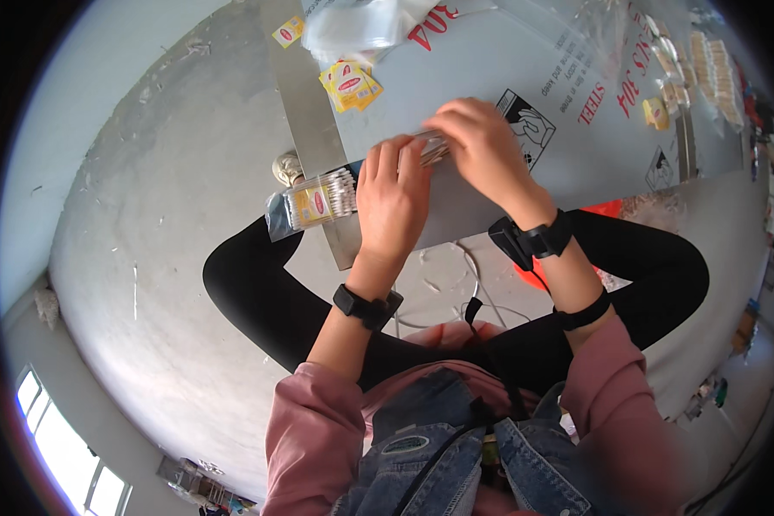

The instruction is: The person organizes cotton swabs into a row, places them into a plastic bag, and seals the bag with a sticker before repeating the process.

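Between my hands, over the table's near part, is a small clear plastic packet [435, 148] with thin stick shapes showing through it. My left hand [390, 198] has its fingers curled over the packet's left end. On its right end, my right hand [483, 148] closes from above, fingers bent and slightly blurred. Palms and fingers hide much of the packet. Just left of my left hand, a clear bag of cotton swabs [318, 201] with a yellow card inside lies across the table's left edge, white tips toward my wrist.
The table [456, 77] has a printed grey film and a bare metal left edge. Yellow cards [351, 84] and clear plastic bags [357, 30] lie at the far left. Bundles of swabs [715, 77] and a yellow packet [655, 113] sit at the right. Below are cables [473, 275] and a red container [531, 275].
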A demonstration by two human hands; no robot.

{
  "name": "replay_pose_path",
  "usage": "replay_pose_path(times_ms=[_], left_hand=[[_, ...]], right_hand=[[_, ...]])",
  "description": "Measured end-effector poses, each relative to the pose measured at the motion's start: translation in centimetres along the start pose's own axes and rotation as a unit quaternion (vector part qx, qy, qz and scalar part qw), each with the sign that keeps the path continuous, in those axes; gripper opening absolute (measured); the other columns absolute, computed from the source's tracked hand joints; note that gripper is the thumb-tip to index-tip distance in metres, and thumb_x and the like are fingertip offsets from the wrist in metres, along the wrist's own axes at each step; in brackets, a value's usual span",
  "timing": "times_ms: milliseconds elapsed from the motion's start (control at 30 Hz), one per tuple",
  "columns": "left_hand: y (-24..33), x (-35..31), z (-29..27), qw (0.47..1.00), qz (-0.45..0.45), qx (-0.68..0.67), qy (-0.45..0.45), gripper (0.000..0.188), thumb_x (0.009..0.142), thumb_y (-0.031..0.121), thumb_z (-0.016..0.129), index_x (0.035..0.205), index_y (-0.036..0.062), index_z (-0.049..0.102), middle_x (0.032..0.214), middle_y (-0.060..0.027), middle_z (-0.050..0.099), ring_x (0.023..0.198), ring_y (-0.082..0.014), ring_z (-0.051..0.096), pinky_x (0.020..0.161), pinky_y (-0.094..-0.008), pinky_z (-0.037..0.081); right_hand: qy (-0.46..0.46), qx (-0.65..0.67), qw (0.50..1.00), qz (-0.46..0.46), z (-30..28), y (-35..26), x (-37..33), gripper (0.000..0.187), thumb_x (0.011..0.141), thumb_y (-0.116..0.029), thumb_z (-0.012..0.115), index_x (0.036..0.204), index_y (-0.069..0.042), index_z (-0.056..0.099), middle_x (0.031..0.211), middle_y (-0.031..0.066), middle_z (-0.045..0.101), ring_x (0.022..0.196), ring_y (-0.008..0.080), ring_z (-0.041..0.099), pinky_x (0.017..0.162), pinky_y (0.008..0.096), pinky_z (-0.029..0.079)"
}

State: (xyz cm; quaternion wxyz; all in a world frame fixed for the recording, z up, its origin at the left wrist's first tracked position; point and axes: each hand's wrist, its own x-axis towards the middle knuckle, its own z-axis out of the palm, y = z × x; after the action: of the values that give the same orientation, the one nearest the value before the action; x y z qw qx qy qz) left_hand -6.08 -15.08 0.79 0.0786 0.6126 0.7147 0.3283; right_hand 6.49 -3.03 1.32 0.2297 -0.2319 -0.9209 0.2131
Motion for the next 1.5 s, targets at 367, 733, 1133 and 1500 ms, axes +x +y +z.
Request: replay_pose_path(times_ms=[367,733,1133,1500], left_hand=[[2.6,-2.8,3.2,0.98,0.054,0.125,-0.147,0.095,0.086,0.053,0.064,0.153,-0.0054,0.029,0.162,-0.0206,0.027,0.152,-0.0315,0.023,0.122,-0.0498,0.021],[1.8,-1.2,3.5,0.973,0.059,0.172,-0.143,0.095,0.091,0.062,0.052,0.154,-0.0051,0.028,0.161,-0.02,0.029,0.152,-0.0304,0.024,0.122,-0.05,0.02],[0.8,-1.4,0.0,0.973,-0.13,-0.181,0.055,0.074,0.09,-0.002,0.047,0.156,-0.0072,0.013,0.159,-0.0263,0.029,0.151,-0.041,0.022,0.122,-0.0535,0.011],[2.4,-3.4,0.7,0.859,-0.248,-0.428,0.134,0.068,0.102,0.026,0.039,0.16,0.0034,0.011,0.165,-0.0181,0.022,0.154,-0.0272,0.015,0.124,-0.0426,0.007]], right_hand=[[0.169,0.086,0.955,0.228,-0.8,-0.1,-5.8,0.025,0.091,0.008,0.054,0.111,-0.003,0.065,0.107,0.0123,0.066,0.1,0.0298,0.063,0.087,0.0371,0.051],[0.258,0.146,0.917,0.266,0.6,-0.3,-6.5,0.027,0.093,0.008,0.053,0.115,-0.003,0.063,0.111,0.0098,0.065,0.099,0.0239,0.063,0.084,0.0326,0.052],[0.069,-0.019,0.997,0.033,0.2,4.3,-1.5,0.052,0.074,0.017,0.054,0.117,-0.01,0.069,0.127,0.0043,0.066,0.13,0.0259,0.054,0.103,0.0374,0.048],[-0.002,-0.012,0.999,-0.035,-2.5,6.4,0.1,0.01,0.085,-0.001,0.065,0.087,-0.006,0.056,0.088,0.0035,0.059,0.09,0.026,0.056,0.08,0.0389,0.048]])
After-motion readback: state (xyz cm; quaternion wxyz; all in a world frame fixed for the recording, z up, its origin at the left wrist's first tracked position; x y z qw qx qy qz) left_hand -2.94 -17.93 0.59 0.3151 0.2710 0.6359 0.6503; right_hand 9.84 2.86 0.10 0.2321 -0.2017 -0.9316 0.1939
